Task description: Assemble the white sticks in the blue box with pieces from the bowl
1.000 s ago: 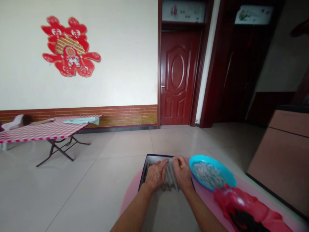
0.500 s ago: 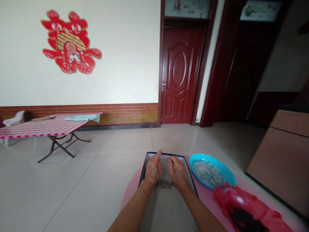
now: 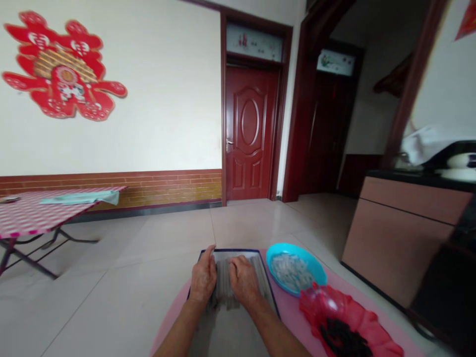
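A shallow tray with a dark blue rim (image 3: 243, 251) lies in front of me and holds a row of thin grey sticks (image 3: 223, 280), whose exact kind I cannot make out. On the left edge of the row, my left hand (image 3: 203, 280) stands on its side, fingers stretched forward and palm facing the sticks. Bent fingers of my right hand (image 3: 244, 281) curl over the sticks on the right, thumb towards the middle; its fingertips are partly hidden. Both forearms cross the tray's near part.
The tray rests on a round pink surface (image 3: 173, 317). Right of it are a blue basin (image 3: 273, 272) of whitish pieces and a red plastic bag (image 3: 359, 312) with dark strips. A brown cabinet (image 3: 397, 238) stands farther right, a checked folding table (image 3: 22, 213) at left.
The view has swung to the right, so everything sits farther left and more of the cabinet shows. Both hands remain at the row of sticks, with little change in pose.
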Available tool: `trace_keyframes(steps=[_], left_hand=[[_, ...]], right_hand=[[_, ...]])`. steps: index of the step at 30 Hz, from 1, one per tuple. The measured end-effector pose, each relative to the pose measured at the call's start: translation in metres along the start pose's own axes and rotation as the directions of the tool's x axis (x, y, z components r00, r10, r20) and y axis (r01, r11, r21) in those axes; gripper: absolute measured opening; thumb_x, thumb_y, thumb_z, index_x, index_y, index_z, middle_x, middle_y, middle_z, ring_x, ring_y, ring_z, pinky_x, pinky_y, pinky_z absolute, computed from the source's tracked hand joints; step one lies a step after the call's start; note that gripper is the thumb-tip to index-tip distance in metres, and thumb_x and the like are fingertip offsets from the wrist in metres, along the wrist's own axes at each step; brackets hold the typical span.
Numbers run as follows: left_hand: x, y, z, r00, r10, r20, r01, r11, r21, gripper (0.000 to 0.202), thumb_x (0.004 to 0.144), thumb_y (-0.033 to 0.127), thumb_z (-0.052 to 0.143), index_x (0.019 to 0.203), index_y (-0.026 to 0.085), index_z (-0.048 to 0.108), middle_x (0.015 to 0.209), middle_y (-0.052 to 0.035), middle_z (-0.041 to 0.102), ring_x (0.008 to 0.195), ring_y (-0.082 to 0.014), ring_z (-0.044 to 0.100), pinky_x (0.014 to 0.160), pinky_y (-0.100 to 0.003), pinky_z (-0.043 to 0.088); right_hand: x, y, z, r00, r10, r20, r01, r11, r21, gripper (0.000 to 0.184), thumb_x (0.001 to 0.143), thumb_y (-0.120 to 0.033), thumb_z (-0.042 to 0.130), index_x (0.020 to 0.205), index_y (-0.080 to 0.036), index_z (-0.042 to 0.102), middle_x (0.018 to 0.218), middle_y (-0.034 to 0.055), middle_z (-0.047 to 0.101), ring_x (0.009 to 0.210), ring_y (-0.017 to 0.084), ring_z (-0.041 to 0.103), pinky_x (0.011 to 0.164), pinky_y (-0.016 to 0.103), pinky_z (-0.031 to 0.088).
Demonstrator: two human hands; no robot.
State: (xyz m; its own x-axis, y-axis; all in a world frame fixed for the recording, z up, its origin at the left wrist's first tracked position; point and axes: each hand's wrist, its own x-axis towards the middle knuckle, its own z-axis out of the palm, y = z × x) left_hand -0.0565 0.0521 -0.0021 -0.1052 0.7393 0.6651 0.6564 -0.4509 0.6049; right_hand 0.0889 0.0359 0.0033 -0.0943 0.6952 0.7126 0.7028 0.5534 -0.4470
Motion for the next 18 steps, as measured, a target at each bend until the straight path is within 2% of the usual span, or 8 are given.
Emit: trace_keyframes(steps=[3, 8, 11, 14, 18], left_hand=[[0.000, -0.003, 0.002, 0.999, 0.042, 0.011, -0.042, 0.999, 0.016, 0.038, 0.090, 0.029, 0.033, 0.118, 0.017, 0.057, 0.076, -0.0037, 0.069, 0.068, -0.0174, 0.067, 0.066, -0.028, 0.053], [-0.004, -0.005, 0.005, 0.989, 0.137, 0.054, -0.140, 0.988, 0.063, 0.038, 0.091, 0.026, 0.032, 0.119, 0.017, 0.055, 0.103, -0.0092, 0.070, 0.088, -0.0196, 0.068, 0.080, -0.033, 0.053], [-0.007, -0.008, 0.006, 0.981, 0.173, 0.086, -0.179, 0.981, 0.078, 0.038, 0.091, 0.026, 0.032, 0.122, 0.018, 0.052, 0.105, -0.0085, 0.070, 0.092, -0.0194, 0.067, 0.084, -0.034, 0.052], [-0.007, -0.011, 0.005, 0.978, 0.188, 0.087, -0.195, 0.977, 0.085, 0.037, 0.091, 0.027, 0.033, 0.122, 0.019, 0.052, 0.103, -0.0073, 0.070, 0.091, -0.0195, 0.067, 0.083, -0.033, 0.053], [-0.006, -0.015, 0.007, 0.970, 0.228, 0.086, -0.236, 0.967, 0.098, 0.037, 0.092, 0.027, 0.033, 0.123, 0.020, 0.051, 0.104, -0.0070, 0.070, 0.092, -0.0201, 0.067, 0.083, -0.034, 0.053]], right_hand=[[-0.002, -0.001, 0.002, 1.000, 0.003, 0.014, -0.003, 1.000, -0.010, 0.024, 0.085, -0.014, 0.038, 0.081, -0.020, 0.060, 0.079, 0.0056, 0.061, 0.078, 0.019, 0.056, 0.072, 0.030, 0.043], [-0.001, -0.006, 0.001, 0.995, 0.005, 0.099, 0.001, 0.998, -0.062, 0.024, 0.084, -0.012, 0.038, 0.079, -0.020, 0.060, 0.077, 0.0056, 0.061, 0.078, 0.020, 0.056, 0.073, 0.031, 0.043], [0.004, -0.009, -0.008, 0.990, 0.018, 0.137, -0.005, 0.996, -0.093, 0.022, 0.081, -0.011, 0.042, 0.077, -0.020, 0.062, 0.076, 0.0055, 0.062, 0.078, 0.020, 0.058, 0.073, 0.031, 0.044], [0.010, -0.006, -0.033, 0.986, 0.046, 0.162, -0.027, 0.993, -0.118, 0.021, 0.078, -0.010, 0.046, 0.082, -0.020, 0.064, 0.081, 0.0048, 0.064, 0.080, 0.018, 0.059, 0.075, 0.029, 0.044], [0.006, 0.019, -0.096, 0.977, 0.104, 0.189, -0.072, 0.983, -0.170, 0.023, 0.076, -0.010, 0.045, 0.080, -0.022, 0.065, 0.081, 0.0023, 0.064, 0.081, 0.017, 0.058, 0.076, 0.027, 0.043]])
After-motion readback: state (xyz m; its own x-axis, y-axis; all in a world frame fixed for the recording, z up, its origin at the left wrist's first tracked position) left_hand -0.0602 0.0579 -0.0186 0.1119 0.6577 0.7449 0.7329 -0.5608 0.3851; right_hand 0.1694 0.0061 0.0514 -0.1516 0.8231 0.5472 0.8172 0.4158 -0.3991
